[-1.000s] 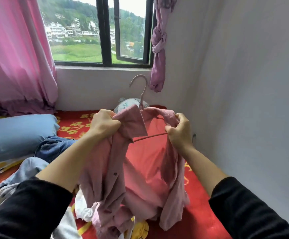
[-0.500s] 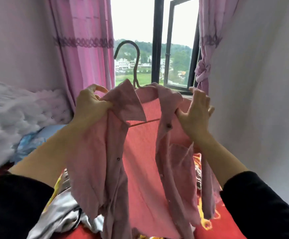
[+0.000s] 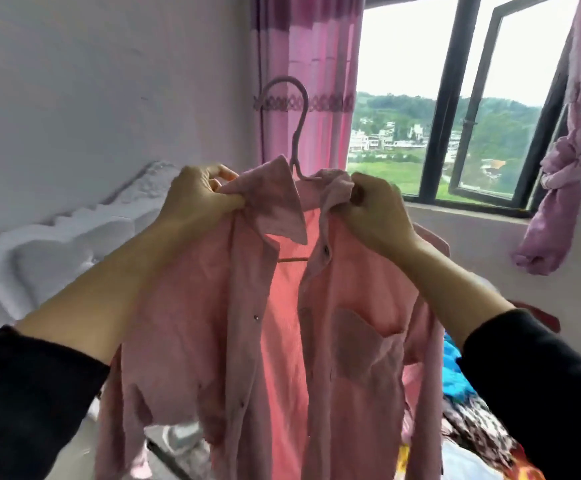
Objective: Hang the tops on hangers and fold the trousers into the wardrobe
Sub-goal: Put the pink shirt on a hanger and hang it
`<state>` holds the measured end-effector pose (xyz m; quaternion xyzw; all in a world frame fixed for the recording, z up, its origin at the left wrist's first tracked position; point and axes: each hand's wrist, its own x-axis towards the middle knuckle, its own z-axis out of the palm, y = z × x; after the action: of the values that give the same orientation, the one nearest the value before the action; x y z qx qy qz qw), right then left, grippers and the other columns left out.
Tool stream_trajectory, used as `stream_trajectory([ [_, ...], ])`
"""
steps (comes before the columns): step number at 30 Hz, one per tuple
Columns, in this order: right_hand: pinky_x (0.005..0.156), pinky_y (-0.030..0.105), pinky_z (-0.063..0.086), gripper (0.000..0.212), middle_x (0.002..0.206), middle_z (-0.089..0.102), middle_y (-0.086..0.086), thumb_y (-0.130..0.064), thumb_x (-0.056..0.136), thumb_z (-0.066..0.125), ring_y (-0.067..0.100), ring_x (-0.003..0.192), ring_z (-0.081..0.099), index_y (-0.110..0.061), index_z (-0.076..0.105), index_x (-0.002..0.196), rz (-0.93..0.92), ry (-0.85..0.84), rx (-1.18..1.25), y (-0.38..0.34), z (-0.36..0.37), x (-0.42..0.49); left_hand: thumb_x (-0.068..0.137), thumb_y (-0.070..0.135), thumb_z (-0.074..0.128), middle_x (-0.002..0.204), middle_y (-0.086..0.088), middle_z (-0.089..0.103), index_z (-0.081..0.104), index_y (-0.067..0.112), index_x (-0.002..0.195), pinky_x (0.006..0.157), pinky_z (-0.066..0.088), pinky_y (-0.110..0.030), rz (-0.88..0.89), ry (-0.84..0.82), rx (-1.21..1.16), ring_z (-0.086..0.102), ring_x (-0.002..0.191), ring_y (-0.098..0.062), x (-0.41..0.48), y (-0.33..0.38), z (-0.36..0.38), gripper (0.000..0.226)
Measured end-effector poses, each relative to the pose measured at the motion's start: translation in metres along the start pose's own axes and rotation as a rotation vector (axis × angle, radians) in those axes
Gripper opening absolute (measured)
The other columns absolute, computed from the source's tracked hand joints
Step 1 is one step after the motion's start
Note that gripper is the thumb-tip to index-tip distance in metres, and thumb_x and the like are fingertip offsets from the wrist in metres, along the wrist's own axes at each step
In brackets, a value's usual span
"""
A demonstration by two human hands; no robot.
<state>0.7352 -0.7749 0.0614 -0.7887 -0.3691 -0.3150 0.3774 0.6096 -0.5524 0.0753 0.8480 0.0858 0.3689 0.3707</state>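
A pink button-up shirt (image 3: 282,341) hangs open-fronted on a pale pink hanger (image 3: 299,116), whose hook rises above the collar and whose crossbar shows inside the opening. My left hand (image 3: 199,195) pinches the shirt's left collar and shoulder. My right hand (image 3: 372,209) is closed on the right collar, bunching the fabric. I hold the shirt up in front of me at chest height. The wardrobe and the trousers are out of sight.
A white carved headboard (image 3: 57,244) stands against the left wall. Pink curtains (image 3: 303,64) flank a dark-framed window (image 3: 455,98), with a knotted curtain (image 3: 559,188) at the right. Loose clothes (image 3: 472,427) lie on the bed at the lower right.
The shirt on its hanger has been lifted from the bed to chest height, and my view has swung left towards the headboard. My right hand went from flat on the shoulder to gripping the collar.
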Motion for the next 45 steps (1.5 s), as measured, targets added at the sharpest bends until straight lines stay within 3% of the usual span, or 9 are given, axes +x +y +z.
stream_trajectory([
  [8, 0.051, 0.031, 0.039, 0.025, 0.050, 0.052, -0.007, -0.025, 0.083, 0.055, 0.016, 0.052, 0.046, -0.018, 0.057, 0.060, 0.025, -0.078, 0.234, -0.090, 0.110, 0.013, 0.068, 0.044, 0.077, 0.081, -0.006, 0.075, 0.075, 0.018, 0.086, 0.078, 0.056, -0.038, -0.241, -0.108, 0.067, 0.068, 0.074, -0.017, -0.050, -0.105, -0.157, 0.032],
  [12, 0.056, 0.025, 0.039, 0.018, 0.057, 0.052, -0.014, -0.020, 0.081, 0.058, 0.010, 0.059, 0.047, -0.024, 0.057, 0.064, -0.011, -0.231, 0.327, -0.162, 0.153, 0.014, 0.070, 0.043, 0.075, 0.068, 0.007, 0.068, 0.073, 0.011, 0.079, 0.059, 0.048, -0.021, -0.206, 0.064, 0.016, 0.057, 0.061, -0.006, -0.067, -0.142, -0.215, 0.033],
  [14, 0.057, 0.021, 0.039, 0.006, 0.063, 0.055, -0.013, -0.016, 0.075, 0.060, 0.007, 0.060, 0.048, -0.021, 0.062, 0.076, 0.013, -0.364, 0.518, -0.200, 0.169, 0.016, 0.072, 0.043, 0.075, 0.060, 0.006, 0.050, 0.061, 0.010, 0.063, 0.056, 0.036, -0.022, -0.211, 0.115, 0.048, 0.043, 0.058, -0.008, -0.073, -0.161, -0.246, 0.037],
  [17, 0.056, 0.015, 0.043, 0.031, 0.071, 0.061, -0.005, -0.010, 0.074, 0.054, 0.001, 0.059, 0.055, -0.012, 0.066, 0.102, 0.089, -0.561, 0.893, -0.252, 0.194, 0.018, 0.074, 0.046, 0.077, 0.066, -0.005, 0.044, 0.050, 0.000, 0.064, 0.064, 0.033, -0.030, -0.245, 0.194, 0.113, 0.039, 0.065, -0.015, -0.087, -0.190, -0.296, 0.054],
  [20, 0.078, 0.024, 0.048, 0.022, 0.088, 0.066, -0.003, -0.015, 0.085, 0.062, 0.008, 0.082, 0.060, -0.022, 0.067, 0.105, -0.059, -0.714, 0.777, -0.307, 0.230, 0.017, 0.071, 0.053, 0.075, 0.063, -0.001, 0.054, 0.062, 0.005, 0.070, 0.064, 0.039, -0.030, -0.270, 0.261, 0.179, 0.048, 0.062, -0.015, -0.107, -0.209, -0.342, 0.050],
  [25, 0.064, 0.026, 0.040, 0.005, 0.072, 0.058, -0.004, -0.017, 0.085, 0.064, 0.008, 0.071, 0.049, -0.019, 0.067, 0.082, -0.275, -0.701, 0.485, -0.401, 0.292, 0.008, 0.065, 0.062, 0.071, 0.064, 0.007, 0.068, 0.072, 0.023, 0.069, 0.060, 0.047, -0.026, -0.281, 0.255, 0.340, 0.058, 0.058, -0.005, -0.150, -0.223, -0.419, 0.039],
  [33, 0.057, 0.020, 0.037, 0.015, 0.060, 0.050, -0.008, -0.010, 0.081, 0.073, 0.001, 0.058, 0.042, -0.017, 0.064, 0.073, -0.268, -0.731, 0.787, -0.512, 0.352, -0.008, 0.082, 0.048, 0.067, 0.063, 0.010, 0.060, 0.065, 0.026, 0.073, 0.061, 0.041, -0.028, -0.406, 0.260, 0.655, 0.054, 0.064, -0.008, -0.221, -0.263, -0.535, 0.024],
  [42, 0.060, 0.005, 0.039, 0.019, 0.077, 0.069, -0.007, -0.003, 0.077, 0.070, 0.001, 0.063, 0.057, -0.016, 0.079, 0.087, -0.374, -0.368, 0.845, -0.610, 0.415, -0.039, 0.088, 0.029, 0.066, 0.052, 0.000, 0.035, 0.042, 0.005, 0.059, 0.057, 0.030, -0.035, -0.395, 0.651, 0.689, 0.035, 0.054, -0.018, -0.257, -0.297, -0.599, 0.044],
  [45, 0.068, 0.018, 0.052, 0.026, 0.075, 0.073, 0.001, 0.006, 0.069, 0.066, 0.003, 0.066, 0.064, -0.011, 0.075, 0.086, -0.430, -0.741, 1.042, -0.638, 0.430, -0.038, 0.087, 0.030, 0.067, 0.053, -0.002, 0.036, 0.049, -0.002, 0.065, 0.056, 0.031, -0.033, -0.398, 0.706, 0.707, 0.033, 0.053, -0.012, -0.264, -0.311, -0.632, 0.044],
])
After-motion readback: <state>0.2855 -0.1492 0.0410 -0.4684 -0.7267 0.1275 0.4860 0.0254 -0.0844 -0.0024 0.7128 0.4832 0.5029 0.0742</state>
